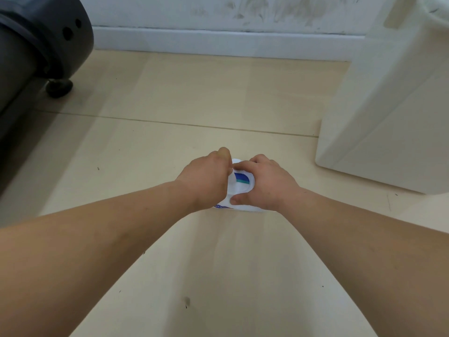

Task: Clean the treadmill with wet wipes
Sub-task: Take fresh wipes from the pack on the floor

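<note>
While both hands (239, 182) clamp wipes pack (239, 190) on floor (194, 98), open floor all round; treadmill (31, 45) far left

- I see a pale beige floor (194, 98) with one thin seam running across it and a few dark specks.
- At the far edge a white baseboard (218, 42) runs under a scuffed white wall (243, 8).
- On my right stands a cream-white cabinet (388, 105), resting on the floor.
- Light is soft and even.
</note>
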